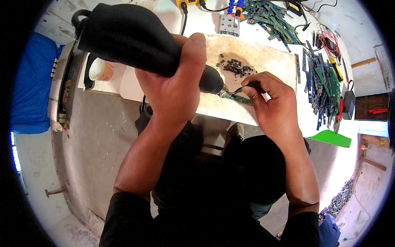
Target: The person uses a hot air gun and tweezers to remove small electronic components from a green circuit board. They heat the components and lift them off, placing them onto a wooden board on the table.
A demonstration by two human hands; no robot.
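My left hand (173, 82) is wrapped round a black hot-air gun (123, 37), whose metal nozzle (222, 88) points down at a narrow green circuit board strip (242, 99) near the table's front edge. My right hand (271, 103) pinches black tweezers (238, 89), their tip at the board beside the nozzle; the exact contact is too small to tell. Behind the board, a pile of small dark components (234, 67) lies on a stained beige work mat (267, 49).
Heaps of board strips (323, 86) lie right and at the back, beside pliers (339, 113), cables and a green sheet (329, 139). A paper cup (98, 70) stands left. A metal block (226, 24) with hoses sits behind the mat. My legs are below the white table (308, 128).
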